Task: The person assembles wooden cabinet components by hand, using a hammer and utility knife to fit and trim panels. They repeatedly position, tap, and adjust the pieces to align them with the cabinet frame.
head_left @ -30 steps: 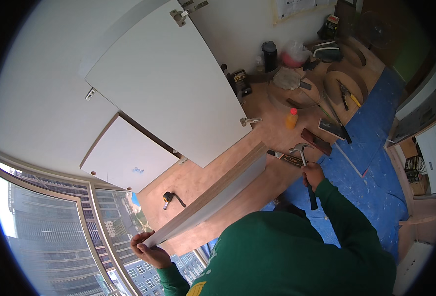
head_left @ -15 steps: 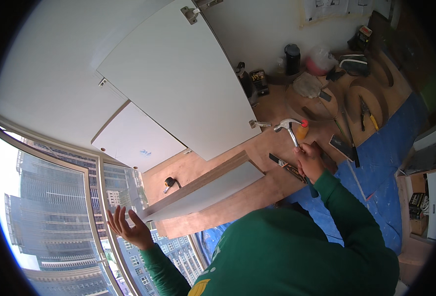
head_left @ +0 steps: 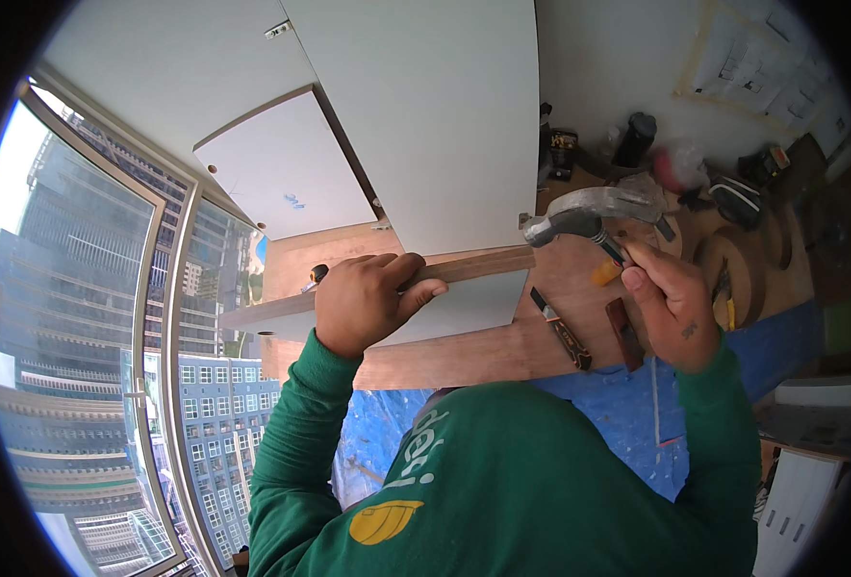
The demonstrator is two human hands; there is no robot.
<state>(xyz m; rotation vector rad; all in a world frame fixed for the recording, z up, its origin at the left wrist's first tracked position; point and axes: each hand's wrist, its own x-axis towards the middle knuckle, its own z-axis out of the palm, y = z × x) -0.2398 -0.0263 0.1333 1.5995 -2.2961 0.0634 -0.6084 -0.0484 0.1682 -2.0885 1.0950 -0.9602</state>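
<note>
My left hand [head_left: 368, 298] is wrapped over the wooden top edge of a narrow white panel [head_left: 473, 303], its thumb along the near side. The panel stands on its long side on a brown wooden work surface [head_left: 416, 361]. In my right hand [head_left: 671, 303] is a claw hammer [head_left: 589, 213], gripped by its handle and raised above the panel's right end. The hammer head is apart from the panel. Near the panel's right end lies an orange-and-black utility knife [head_left: 562, 332], with a dark reddish block [head_left: 625, 332] beside it.
Behind the panel sits a tape measure [head_left: 316, 277]. Large white panels [head_left: 425, 115] with hinges stand at the back. Rolls of edge strip [head_left: 733, 274], a dark bottle [head_left: 634, 139] and other tools crowd the right. Blue sheeting [head_left: 647, 413] covers the near side; windows [head_left: 88, 365] line the left.
My left hand has come down from the air onto the panel's edge. The hammer in my right hand is raised higher and closer to the camera. The whole view has shifted.
</note>
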